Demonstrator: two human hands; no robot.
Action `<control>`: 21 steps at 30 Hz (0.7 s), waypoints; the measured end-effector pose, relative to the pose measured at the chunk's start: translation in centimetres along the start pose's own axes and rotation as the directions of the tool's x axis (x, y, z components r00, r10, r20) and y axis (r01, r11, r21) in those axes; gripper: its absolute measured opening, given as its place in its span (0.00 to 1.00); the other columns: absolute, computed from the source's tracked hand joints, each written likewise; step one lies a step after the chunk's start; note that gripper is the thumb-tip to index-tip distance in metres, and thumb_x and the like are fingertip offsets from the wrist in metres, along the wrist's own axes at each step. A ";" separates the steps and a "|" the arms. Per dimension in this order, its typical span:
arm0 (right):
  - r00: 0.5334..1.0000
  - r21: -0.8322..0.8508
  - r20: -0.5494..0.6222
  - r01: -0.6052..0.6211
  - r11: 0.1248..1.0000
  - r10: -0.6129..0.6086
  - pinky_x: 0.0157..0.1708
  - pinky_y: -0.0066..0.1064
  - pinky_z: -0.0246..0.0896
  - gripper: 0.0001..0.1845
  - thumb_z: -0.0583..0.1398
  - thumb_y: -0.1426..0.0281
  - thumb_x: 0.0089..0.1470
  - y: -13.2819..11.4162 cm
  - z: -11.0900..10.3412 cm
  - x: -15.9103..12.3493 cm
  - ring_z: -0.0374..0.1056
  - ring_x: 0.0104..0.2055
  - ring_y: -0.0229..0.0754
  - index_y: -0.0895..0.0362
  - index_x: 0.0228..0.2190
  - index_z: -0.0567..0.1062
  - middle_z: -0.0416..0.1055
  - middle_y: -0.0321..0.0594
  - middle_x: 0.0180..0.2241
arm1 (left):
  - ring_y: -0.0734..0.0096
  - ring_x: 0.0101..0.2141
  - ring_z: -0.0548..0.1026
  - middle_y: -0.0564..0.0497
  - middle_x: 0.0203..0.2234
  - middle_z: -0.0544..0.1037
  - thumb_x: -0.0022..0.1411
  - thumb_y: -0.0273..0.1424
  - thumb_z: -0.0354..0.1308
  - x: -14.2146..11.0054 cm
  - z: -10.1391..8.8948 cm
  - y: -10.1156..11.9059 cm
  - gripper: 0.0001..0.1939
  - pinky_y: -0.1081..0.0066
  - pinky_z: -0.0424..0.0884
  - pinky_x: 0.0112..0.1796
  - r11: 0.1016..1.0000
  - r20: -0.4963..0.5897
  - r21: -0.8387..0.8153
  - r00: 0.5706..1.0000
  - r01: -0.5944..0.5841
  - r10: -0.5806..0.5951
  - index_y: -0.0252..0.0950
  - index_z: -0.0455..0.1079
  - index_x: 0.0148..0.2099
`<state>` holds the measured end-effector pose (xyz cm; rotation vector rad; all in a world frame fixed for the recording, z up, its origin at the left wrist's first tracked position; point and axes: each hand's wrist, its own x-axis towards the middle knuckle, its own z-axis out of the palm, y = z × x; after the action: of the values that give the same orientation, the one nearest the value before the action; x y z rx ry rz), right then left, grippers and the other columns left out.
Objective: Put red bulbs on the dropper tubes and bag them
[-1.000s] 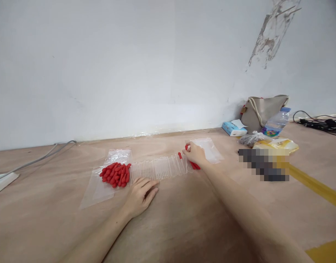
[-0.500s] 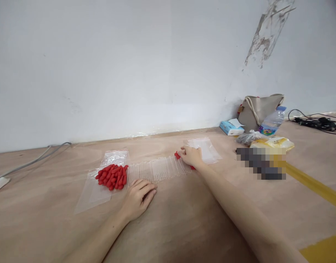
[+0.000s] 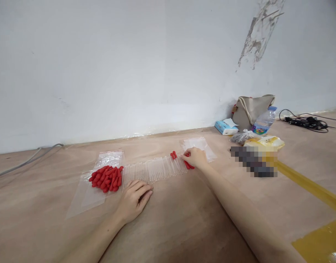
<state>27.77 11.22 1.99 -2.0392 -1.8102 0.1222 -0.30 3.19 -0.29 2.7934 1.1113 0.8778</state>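
Note:
A row of thin clear dropper tubes lies side by side on the wooden table. Two red rubber bulbs sit at the far ends of tubes near the row's right end. My right hand is at that end, thumb and fingers drawn together; what is between them is too small to make out. A few loose red bulbs lie under and beside it. My left hand rests on the table at the row's near side, fingers extended and apart, gripping nothing. Left of the row, many red bulbs are heaped on clear plastic bags.
More clear bags lie behind my right hand. Farther right are a tissue pack, a grey bag, a plastic bottle, a yellow-white packet and black cables. A grey cable runs along the left.
My right hand went left to the tubes' far ends, then drew back right, leaving a second red bulb beside the first. My left hand stays on the table. The view has turned slightly right.

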 end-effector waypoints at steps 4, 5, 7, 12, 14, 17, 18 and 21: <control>0.998 -0.086 -0.059 -0.004 0.996 -0.001 0.38 0.36 0.51 0.13 0.57 0.58 0.45 -1.0 0.7 -0.3 0.64 0.38 0.45 0.52 0.27 0.77 0.71 0.43 0.34 | 0.70 0.32 0.69 0.50 0.29 0.73 0.61 0.31 0.48 0.0 0.1 -0.1 0.10 0.68 0.64 0.35 1.000 0.006 -0.008 1.000 -0.007 0.007 0.38 0.70 0.39; 0.997 -0.089 -0.073 -0.013 0.996 0.006 0.38 0.36 0.51 0.12 0.57 0.60 0.45 -1.1 0.8 -0.3 0.64 0.38 0.45 0.53 0.27 0.77 0.71 0.43 0.34 | 0.70 0.32 0.69 0.50 0.29 0.73 0.61 0.30 0.48 0.0 0.2 -0.1 0.09 0.68 0.64 0.35 1.000 0.009 -0.012 1.000 -0.006 0.006 0.38 0.70 0.39; 0.994 -0.068 -0.101 -0.037 0.997 0.030 0.37 0.37 0.51 0.10 0.56 0.64 0.45 -1.3 1.1 -0.4 0.64 0.38 0.45 0.53 0.26 0.76 0.71 0.43 0.33 | 0.70 0.32 0.69 0.50 0.30 0.73 0.61 0.30 0.48 -0.1 0.2 -0.1 0.09 0.68 0.63 0.35 1.000 0.009 -0.019 1.000 -0.005 0.005 0.38 0.70 0.39; 0.982 0.094 -0.108 -0.146 0.985 0.156 0.39 0.40 0.49 0.11 0.54 0.64 0.46 -1.3 1.2 -0.3 0.66 0.36 0.45 0.53 0.25 0.75 0.72 0.41 0.31 | 0.67 0.33 0.68 0.50 0.30 0.72 0.59 0.33 0.50 0.6 0.0 -0.3 0.08 0.66 0.62 0.36 0.991 -0.087 0.068 0.990 0.116 -0.110 0.39 0.70 0.35; 0.973 0.163 -0.095 -0.194 0.967 0.211 0.40 0.41 0.48 0.12 0.54 0.62 0.46 -1.1 1.1 -0.2 0.66 0.36 0.45 0.53 0.25 0.75 0.73 0.40 0.31 | 0.64 0.34 0.68 0.50 0.29 0.72 0.58 0.35 0.50 1.6 -0.1 -0.6 0.09 0.64 0.62 0.36 0.956 -0.129 0.152 0.964 0.250 -0.232 0.38 0.70 0.32; 0.961 0.265 -0.076 -0.238 0.934 0.266 0.41 0.41 0.48 0.12 0.53 0.61 0.46 -1.0 1.1 -0.1 0.66 0.37 0.45 0.53 0.27 0.75 0.73 0.40 0.32 | 0.58 0.37 0.67 0.47 0.32 0.72 0.56 0.39 0.50 3.8 0.1 -1.2 0.12 0.61 0.61 0.37 0.850 -0.156 0.274 0.893 0.450 -0.422 0.38 0.70 0.32; 0.958 0.289 -0.072 -0.248 0.925 0.279 0.42 0.41 0.48 0.13 0.53 0.61 0.47 -0.9 1.1 -0.1 0.66 0.37 0.45 0.53 0.27 0.75 0.73 0.40 0.32 | 0.55 0.38 0.66 0.46 0.32 0.72 0.56 0.41 0.49 4.6 0.2 -1.4 0.14 0.59 0.60 0.37 0.809 -0.153 0.306 0.865 0.502 -0.478 0.38 0.70 0.32; 0.953 0.319 -0.065 -0.262 0.911 0.297 0.43 0.41 0.48 0.14 0.51 0.61 0.49 -0.8 1.1 0.0 0.67 0.37 0.45 0.54 0.28 0.73 0.73 0.39 0.31 | 0.51 0.40 0.65 0.42 0.33 0.71 0.55 0.44 0.46 6.6 0.8 -1.7 0.19 0.55 0.59 0.38 0.723 -0.127 0.379 0.806 0.578 -0.579 0.36 0.72 0.31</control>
<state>26.62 11.54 1.27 -2.0201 -1.3267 0.3424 2.95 8.80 1.99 2.3952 2.2161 0.6206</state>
